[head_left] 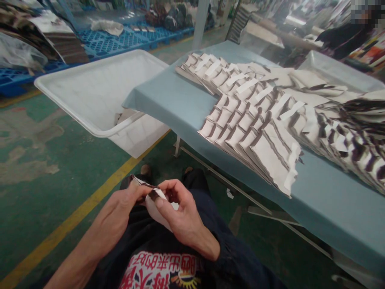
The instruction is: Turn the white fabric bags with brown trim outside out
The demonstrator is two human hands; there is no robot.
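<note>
Both hands are close together in front of my lap, closed on one small white and dark brown fabric piece (159, 212). My left hand (124, 202) pinches its left part, where a dark edge shows. The fingers of my right hand (182, 210) wrap round the white part, thumb near a dark brown patch. Much of the piece is hidden by the fingers. On the table beyond lie overlapping rows of similar white fabric pieces (240, 124) with dark edges.
A blue-grey covered table (174, 98) stands ahead and to the right. Left of it is a large white plastic bin (81, 86) with a few scraps inside. Blue pallets (105, 42) with stacked goods lie behind. Another person (349, 36) is at the far right.
</note>
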